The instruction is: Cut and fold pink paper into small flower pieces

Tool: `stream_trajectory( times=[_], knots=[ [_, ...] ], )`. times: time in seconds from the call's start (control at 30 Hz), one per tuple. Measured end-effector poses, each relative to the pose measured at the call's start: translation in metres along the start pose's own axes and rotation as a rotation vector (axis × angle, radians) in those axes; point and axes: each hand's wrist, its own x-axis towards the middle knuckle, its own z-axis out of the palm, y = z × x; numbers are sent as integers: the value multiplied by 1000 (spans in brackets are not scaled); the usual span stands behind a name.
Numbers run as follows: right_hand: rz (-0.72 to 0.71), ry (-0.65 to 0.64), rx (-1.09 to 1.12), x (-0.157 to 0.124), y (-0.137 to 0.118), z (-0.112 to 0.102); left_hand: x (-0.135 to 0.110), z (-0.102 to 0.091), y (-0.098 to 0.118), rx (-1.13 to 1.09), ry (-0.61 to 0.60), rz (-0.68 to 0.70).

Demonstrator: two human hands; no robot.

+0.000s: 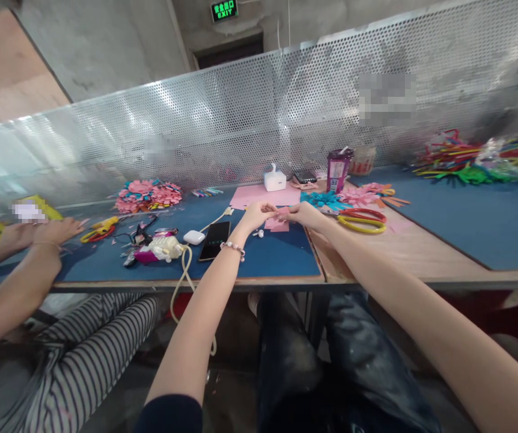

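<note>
My left hand point(258, 216), with a beaded bracelet on its wrist, pinches the near side of a small piece of pink paper point(282, 211). The fingers of my right hand point(304, 215) close on the paper's other side. Below the fingertips, pink paper slips point(279, 225) lie on the blue mat. Close to my right wrist rest scissors with yellow handles point(362, 225) and another pair with red handles point(369, 213). A white earbud point(260, 233) lies just under my left hand. Fine folds in the paper are too small to make out.
A phone point(215, 240), white earbud case point(194, 237) and cable lie left. Behind are a pink sheet point(245, 196), white box point(275, 180), purple cup point(339, 171) and paper fringes point(362, 195). A co-worker's hands point(56, 231) work at far left. A perforated metal screen point(223, 114) backs the table.
</note>
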Motion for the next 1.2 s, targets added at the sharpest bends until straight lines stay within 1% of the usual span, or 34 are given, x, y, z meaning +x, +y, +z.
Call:
stream_trajectory(
  times=[0.17,0.33,0.6,0.8,0.9,1.03,1.2],
  knots=[
    [-1,17,-23,1,-2,0,-1,0,1,8,-15,15],
    [8,5,-82,1,-2,-1,-2,2,6,0,-23,-1],
    [-2,55,-204,4,1,-2,-1,1,4,64,-2,-22],
    [-48,45,-96,2,1,0,-3,-1,8,53,9,-56],
    [-35,39,-47,1,2,0,-4,-1,9,10,9,-50],
    [-21,26,6,2,7,1,-2,-2,5,-12,4,-64],
    [-38,3,71,6,13,1,0,-3,2,-63,12,-77]
  ],
)
